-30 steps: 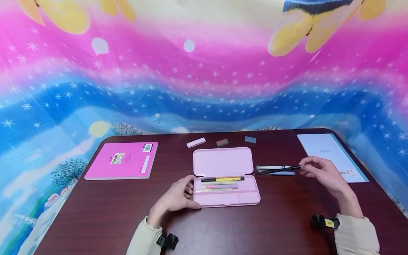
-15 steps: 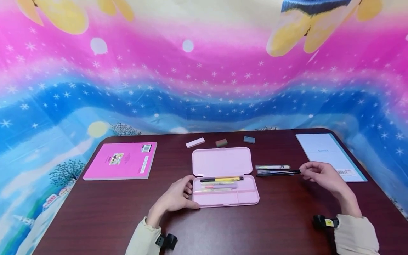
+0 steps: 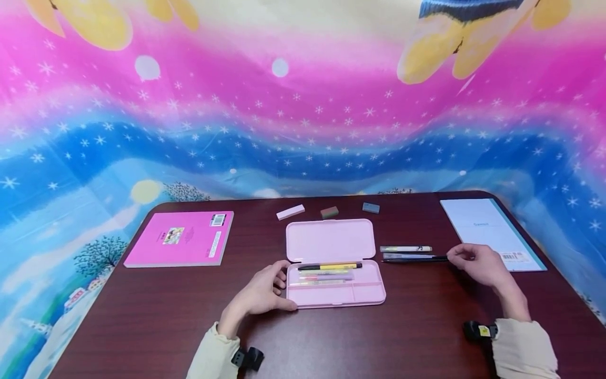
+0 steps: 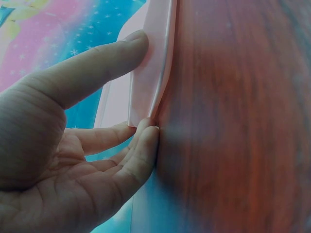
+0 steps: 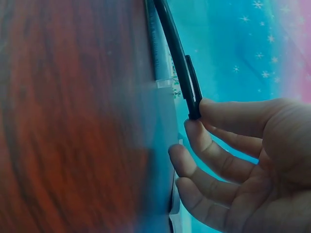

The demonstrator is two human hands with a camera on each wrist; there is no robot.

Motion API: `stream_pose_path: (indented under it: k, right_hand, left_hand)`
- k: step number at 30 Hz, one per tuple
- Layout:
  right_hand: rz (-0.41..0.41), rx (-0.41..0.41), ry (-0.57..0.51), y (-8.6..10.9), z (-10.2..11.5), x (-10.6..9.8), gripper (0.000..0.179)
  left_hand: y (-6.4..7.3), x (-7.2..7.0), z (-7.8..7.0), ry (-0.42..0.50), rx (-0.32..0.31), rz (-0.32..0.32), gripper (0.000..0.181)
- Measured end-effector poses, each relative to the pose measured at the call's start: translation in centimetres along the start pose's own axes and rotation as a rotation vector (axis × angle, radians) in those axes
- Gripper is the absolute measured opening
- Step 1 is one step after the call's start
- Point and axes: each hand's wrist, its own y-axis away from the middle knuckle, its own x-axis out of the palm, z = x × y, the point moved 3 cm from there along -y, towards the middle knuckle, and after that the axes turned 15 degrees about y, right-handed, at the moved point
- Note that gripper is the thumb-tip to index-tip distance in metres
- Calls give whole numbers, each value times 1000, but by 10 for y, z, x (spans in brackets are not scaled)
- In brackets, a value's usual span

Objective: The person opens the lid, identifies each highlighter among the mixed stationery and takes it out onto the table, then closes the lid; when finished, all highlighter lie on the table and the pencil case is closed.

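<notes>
In the head view, an open pink pencil case (image 3: 370,293) lies mid-table, lid folded back. My left hand (image 3: 260,288) holds its left end, thumb (image 4: 129,48) on the front wall and fingers at the side. Inside lie a yellow and black pen (image 3: 338,266) and several slim pale pens (image 3: 326,275). My right hand (image 3: 478,266) pinches the capped end of a black pen (image 5: 176,48) between thumb and fingertips, its clip showing in the right wrist view. The pen lies low along the near side of a pale blue pen (image 3: 409,256); a white marker (image 3: 402,249) is behind.
Behind the case sit a white eraser (image 3: 290,212), a brownish-green eraser (image 3: 329,212) and a grey-blue eraser (image 3: 371,208). A pink book (image 3: 189,237) lies at the left, a pale blue notebook (image 3: 483,216) at the right. A printed cloth hangs behind the table.
My right hand has lowered the black pen from a slant over the other pens to beside the pale blue one, on its near side. My left hand has stayed on the pencil case.
</notes>
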Motion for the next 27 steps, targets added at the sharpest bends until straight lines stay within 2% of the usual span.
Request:
stream_pose_path:
  k: [13, 20, 27]
  right_hand:
    - [-7, -36, 98, -4, -4, 8, 13]
    - [-1, -25, 91, -6, -3, 9, 12]
    - [18, -2, 65, -7, -4, 9, 21]
  left_hand:
    - [0, 0, -2, -1, 0, 3, 77]
    - [1, 0, -1, -7, 2, 2, 78]
    - [0, 0, 0, -4, 2, -2, 77]
